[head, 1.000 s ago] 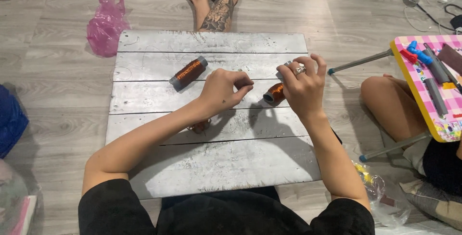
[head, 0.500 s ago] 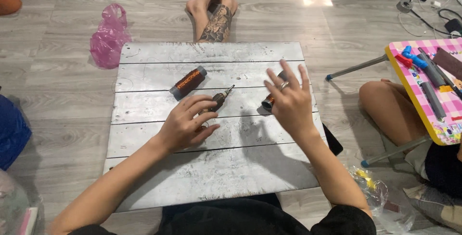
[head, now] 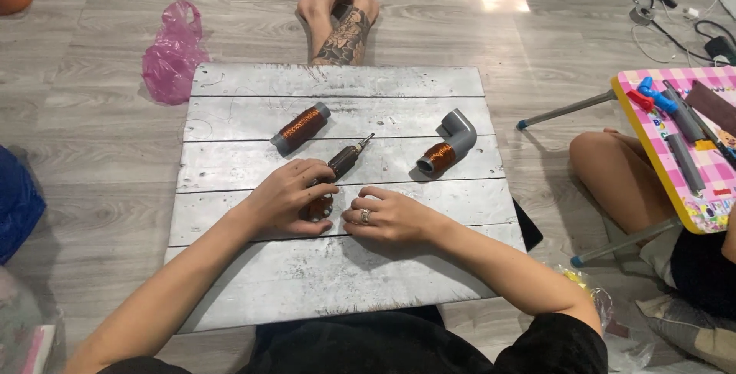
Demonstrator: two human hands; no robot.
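On the desk [head: 337,282], the left hand [head: 287,198] gripped a copper-wound tool [head: 337,171] at its near end; the right hand [head: 387,217] rested loosely curled beside it, empty. Two wound coils, a straight coil [head: 300,127] and an elbow pipe [head: 448,142], lay apart, seemingly finished.

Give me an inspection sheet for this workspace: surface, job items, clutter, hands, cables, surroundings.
Surface: grey plank board on the floor.
Job's things: dark tool under the left hand; straight coil and elbow pipe coil lie apart.
Clutter: pink bag on the floor.
Hands: left hand holds the tool; right hand rests flat on the board beside it, ring on one finger.
Cables: tangle at upper right.
Surroundings: tattooed legs beyond the board; pink tray table with tools at right.
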